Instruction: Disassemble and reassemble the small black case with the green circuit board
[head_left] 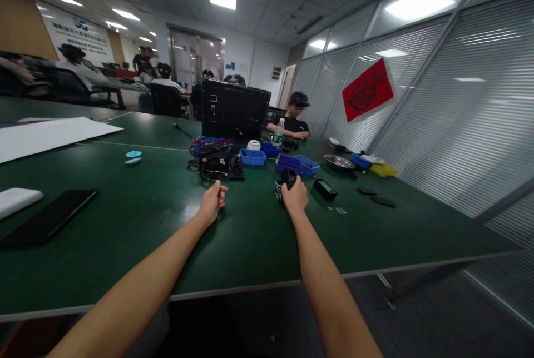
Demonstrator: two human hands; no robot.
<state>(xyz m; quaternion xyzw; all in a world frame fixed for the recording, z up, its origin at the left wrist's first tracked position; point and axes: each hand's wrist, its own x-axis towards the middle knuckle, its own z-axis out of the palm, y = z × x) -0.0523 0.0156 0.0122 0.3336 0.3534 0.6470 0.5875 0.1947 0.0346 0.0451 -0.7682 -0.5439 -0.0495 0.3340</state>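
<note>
My left hand point(212, 202) rests at the table's middle, fingers curled into a loose fist with nothing visible in them. Just beyond it lies a black boxed module point(214, 165) with thin wires, beside a flat black part point(236, 169). My right hand point(295, 195) is closed around a black boxy part point(288, 177), whose lower portion the fingers hide. Right at that hand's left side is a small circuit-board-like piece point(277, 190); whether it is joined to the black part I cannot tell. A black case with a green inside point(325, 189) lies to the right of this hand.
Blue bins point(252, 158) and a white ball point(253, 145) stand behind, before a black monitor-like panel point(234, 108). Farther right are a metal bowl point(339, 163) and flat black pieces point(382, 201). A black slab point(50, 216) lies left. A person point(298, 119) sits across the table.
</note>
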